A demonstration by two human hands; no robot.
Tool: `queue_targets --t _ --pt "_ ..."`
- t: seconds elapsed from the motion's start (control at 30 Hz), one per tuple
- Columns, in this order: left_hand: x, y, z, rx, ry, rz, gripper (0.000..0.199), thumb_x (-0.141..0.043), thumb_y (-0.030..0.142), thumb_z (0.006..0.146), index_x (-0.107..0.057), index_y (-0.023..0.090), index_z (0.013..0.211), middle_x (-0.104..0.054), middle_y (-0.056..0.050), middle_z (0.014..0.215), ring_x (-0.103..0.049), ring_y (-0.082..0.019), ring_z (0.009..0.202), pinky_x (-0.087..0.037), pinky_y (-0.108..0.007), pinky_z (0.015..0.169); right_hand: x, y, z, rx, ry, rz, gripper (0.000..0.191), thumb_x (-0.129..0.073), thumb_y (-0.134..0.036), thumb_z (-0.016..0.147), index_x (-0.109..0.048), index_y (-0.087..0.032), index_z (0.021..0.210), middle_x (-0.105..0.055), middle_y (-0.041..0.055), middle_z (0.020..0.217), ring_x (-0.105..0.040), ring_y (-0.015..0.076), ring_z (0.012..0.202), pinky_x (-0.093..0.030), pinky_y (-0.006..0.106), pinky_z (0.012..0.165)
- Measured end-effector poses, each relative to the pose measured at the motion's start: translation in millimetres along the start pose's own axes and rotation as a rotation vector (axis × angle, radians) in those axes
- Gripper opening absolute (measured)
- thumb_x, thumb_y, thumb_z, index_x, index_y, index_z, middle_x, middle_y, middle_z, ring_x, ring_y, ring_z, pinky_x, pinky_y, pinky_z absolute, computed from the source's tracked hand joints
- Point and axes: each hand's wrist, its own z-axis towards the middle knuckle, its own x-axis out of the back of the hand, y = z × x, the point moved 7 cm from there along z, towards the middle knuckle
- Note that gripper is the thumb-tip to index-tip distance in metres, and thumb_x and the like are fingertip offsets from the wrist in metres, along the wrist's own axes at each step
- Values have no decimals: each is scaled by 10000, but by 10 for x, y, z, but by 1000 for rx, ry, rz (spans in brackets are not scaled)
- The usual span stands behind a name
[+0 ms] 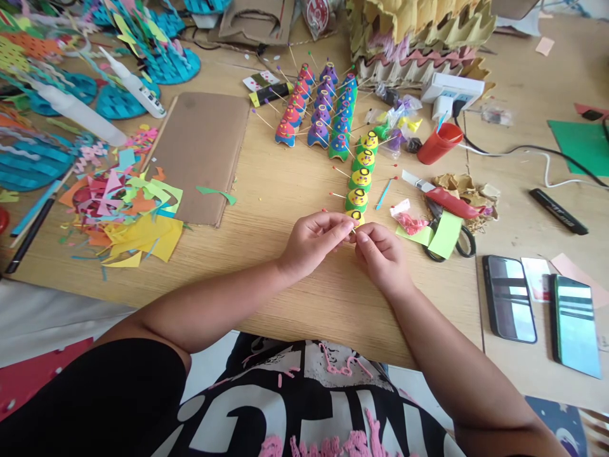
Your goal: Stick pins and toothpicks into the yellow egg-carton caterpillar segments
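My left hand (pixel 318 242) and my right hand (pixel 383 259) meet at the near end of a yellow and green egg-carton caterpillar (pixel 361 179). Both are closed in a pinch, fingertips almost touching. A short bit of a pale, thin toothpick (pixel 353 231) shows between them, on the right hand's side; what the left fingers hold is hidden. Smiling faces and dark rings mark the yellow humps, and red-tipped sticks poke out at the left. Beyond stand similar caterpillars: a red and blue one (pixel 292 109), a purple one (pixel 321 114) and a blue and green one (pixel 343 117).
Cardboard (pixel 202 146) and paper scraps (pixel 121 212) lie left, near glue bottles (pixel 80 114). At right are a red cup (pixel 440 143), scissors (pixel 467 242), a red-handled cutter (pixel 454 200), a marker (pixel 558 211) and two phones (pixel 510 298). Egg trays (pixel 419 38) are stacked behind.
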Motion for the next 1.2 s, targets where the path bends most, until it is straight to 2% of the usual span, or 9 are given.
queue_targets --t 0.17,0.3,0.5,0.7,1.0,1.2 --pt "-9 69 -11 -9 33 39 340 -821 498 826 -818 160 870 -731 -26 691 -580 -73 590 -453 -193 517 -6 -10 -11 15 -4 -43 322 -639 -509 991 -653 -208 878 -476 -58 620 -355 91 533 -299 259 513" --pt "-13 48 -7 12 15 45 339 -827 505 817 -825 171 876 -709 -17 678 -571 -77 594 -450 -197 518 -18 -10 -15 13 -28 -14 304 -646 -497 990 -645 -212 885 -465 -64 607 -348 89 520 -289 258 501" --pt "1 -42 -5 36 -39 -21 404 -694 567 929 -828 187 963 -695 -27 731 -581 -84 615 -476 -212 537 24 -28 5 22 17 -6 332 -666 -506 974 -606 -220 817 -476 -55 594 -370 92 520 -282 251 485" --pt "3 -32 13 22 -10 20 354 -804 526 845 -804 175 887 -679 -7 664 -556 -76 569 -437 -195 495 25 -11 0 -6 12 -9 337 -680 -518 961 -633 -214 823 -487 -51 592 -377 91 511 -289 249 474" --pt "-24 82 14 -53 -19 60 293 -814 437 849 -795 149 804 -694 -2 658 -534 -51 562 -438 -178 522 10 -15 -1 8 -12 -20 320 -666 -463 983 -630 -195 813 -498 -48 622 -384 83 548 -286 244 513" --pt "10 52 16 -35 -29 84 328 -729 475 924 -835 169 977 -718 -18 702 -585 -64 600 -474 -177 533 6 -40 0 10 -5 18 320 -673 -460 980 -632 -199 799 -492 -50 596 -389 82 525 -287 236 496"
